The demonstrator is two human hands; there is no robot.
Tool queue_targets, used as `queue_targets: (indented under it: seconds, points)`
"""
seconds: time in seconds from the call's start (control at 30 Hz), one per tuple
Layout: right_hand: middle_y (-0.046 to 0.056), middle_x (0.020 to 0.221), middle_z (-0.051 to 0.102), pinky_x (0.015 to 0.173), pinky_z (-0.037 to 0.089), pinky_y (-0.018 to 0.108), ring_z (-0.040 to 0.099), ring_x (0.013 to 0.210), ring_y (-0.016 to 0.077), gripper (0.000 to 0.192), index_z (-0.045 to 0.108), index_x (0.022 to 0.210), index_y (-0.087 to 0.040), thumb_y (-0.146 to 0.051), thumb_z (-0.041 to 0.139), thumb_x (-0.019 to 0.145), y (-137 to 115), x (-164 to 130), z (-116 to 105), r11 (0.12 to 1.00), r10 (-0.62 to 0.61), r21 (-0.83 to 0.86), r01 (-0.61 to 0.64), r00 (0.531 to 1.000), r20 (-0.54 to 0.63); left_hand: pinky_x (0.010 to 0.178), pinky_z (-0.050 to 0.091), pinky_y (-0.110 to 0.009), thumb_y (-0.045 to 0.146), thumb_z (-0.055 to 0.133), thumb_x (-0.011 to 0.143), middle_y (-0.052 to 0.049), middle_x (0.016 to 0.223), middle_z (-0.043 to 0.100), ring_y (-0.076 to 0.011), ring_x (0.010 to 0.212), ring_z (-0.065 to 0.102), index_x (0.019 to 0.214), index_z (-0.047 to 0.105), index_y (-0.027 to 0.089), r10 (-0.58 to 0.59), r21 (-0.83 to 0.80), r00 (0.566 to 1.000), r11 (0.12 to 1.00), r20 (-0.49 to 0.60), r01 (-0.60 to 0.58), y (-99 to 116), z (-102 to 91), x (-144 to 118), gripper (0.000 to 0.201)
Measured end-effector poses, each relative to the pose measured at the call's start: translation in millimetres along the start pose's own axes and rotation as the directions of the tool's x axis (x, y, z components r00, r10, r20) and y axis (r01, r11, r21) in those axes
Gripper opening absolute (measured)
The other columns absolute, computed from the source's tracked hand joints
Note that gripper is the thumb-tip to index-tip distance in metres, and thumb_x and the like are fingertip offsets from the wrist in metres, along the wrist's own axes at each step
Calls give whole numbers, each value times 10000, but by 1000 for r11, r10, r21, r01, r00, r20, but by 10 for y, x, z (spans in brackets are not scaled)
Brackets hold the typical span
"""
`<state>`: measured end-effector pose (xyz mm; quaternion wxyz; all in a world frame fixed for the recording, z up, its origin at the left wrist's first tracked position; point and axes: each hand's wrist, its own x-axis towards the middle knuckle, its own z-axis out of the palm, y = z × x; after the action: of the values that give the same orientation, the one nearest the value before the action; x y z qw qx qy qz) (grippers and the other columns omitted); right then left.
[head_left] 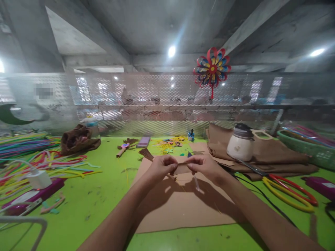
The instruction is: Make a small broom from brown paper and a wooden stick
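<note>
My left hand (162, 166) and my right hand (202, 166) are raised together over a brown cardboard sheet (167, 209) on the green table (104, 195). Between their fingertips both pinch a small brown paper strip (182, 168), with a fringed brown end (146, 154) sticking out to the left. A thin clear stick (196, 184) hangs down below my right hand.
Colourful strips (31, 153) and a white charger on a purple device (39, 188) lie left. A white jar (240, 143) sits on folded brown paper (274, 153) right, beside a green basket (309, 146) and red-yellow rings (290, 191). A perforated screen (157, 101) with a pinwheel (211, 68) stands behind.
</note>
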<state>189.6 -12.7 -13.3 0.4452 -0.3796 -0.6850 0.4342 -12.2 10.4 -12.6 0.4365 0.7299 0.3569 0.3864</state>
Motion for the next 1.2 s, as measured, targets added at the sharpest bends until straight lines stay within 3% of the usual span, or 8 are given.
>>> queue_targets:
  seconds: [0.17,0.33,0.5,0.67,0.8,0.97,1.03,1.2]
  points:
    - [-27,537,523,560,383,250,460,534,100,192,709,846,-138,-231,626,700,-1,-7,12,1000,-5,-19,5,1000,-6,547,422,-242,215,592,716,6,558,584,-113,530,545,761,583,137,-6,-27,994,1000,107,9,105,54,-61,90]
    - [-24,567,534,571,380,249,465,560,105,216,721,884,-151,-213,604,714,-10,-24,3,994,-42,-96,46,998,45,544,402,-253,461,398,863,-39,542,577,-126,528,545,578,565,135,-20,25,983,1000,185,15,148,89,-79,464]
    - [2,630,586,593,400,258,491,588,116,197,728,851,-158,-188,584,720,15,-28,18,988,-42,-142,53,996,83,505,337,-235,483,478,821,-6,506,534,-101,485,462,514,510,155,-113,75,966,992,233,98,117,78,-83,450]
    - [11,672,613,588,410,255,515,598,123,189,732,860,-179,-198,608,718,68,-15,8,986,-45,-157,56,996,73,480,304,-228,477,520,800,19,471,499,-86,448,410,518,504,158,-144,121,974,985,175,124,102,64,-90,426]
    - [17,700,625,616,423,250,545,651,132,166,739,835,-189,-182,611,729,52,-24,14,966,-133,-217,139,990,45,491,373,-241,493,486,819,-26,517,584,-107,463,502,582,558,142,-148,-44,955,985,255,164,91,88,-113,430]
    - [29,709,635,642,436,248,565,685,142,185,740,811,-180,-96,608,712,10,-28,37,914,-180,-358,190,982,61,507,447,-304,514,528,785,-60,554,630,-164,485,586,764,620,113,-267,-206,875,905,404,372,87,132,-144,412]
    - [31,699,637,652,435,250,565,690,144,193,739,811,-173,-75,607,709,10,-23,37,879,-203,-425,217,976,79,500,420,-276,488,561,767,-48,544,622,-139,469,554,746,628,110,-288,-179,881,910,375,373,84,133,-134,384]
    - [54,750,663,655,446,252,582,716,151,177,728,840,-155,-100,598,733,12,-20,35,865,-210,-452,218,975,70,483,302,-228,472,568,763,7,487,552,-84,453,426,606,577,134,-241,4,929,968,280,250,75,109,-89,373]
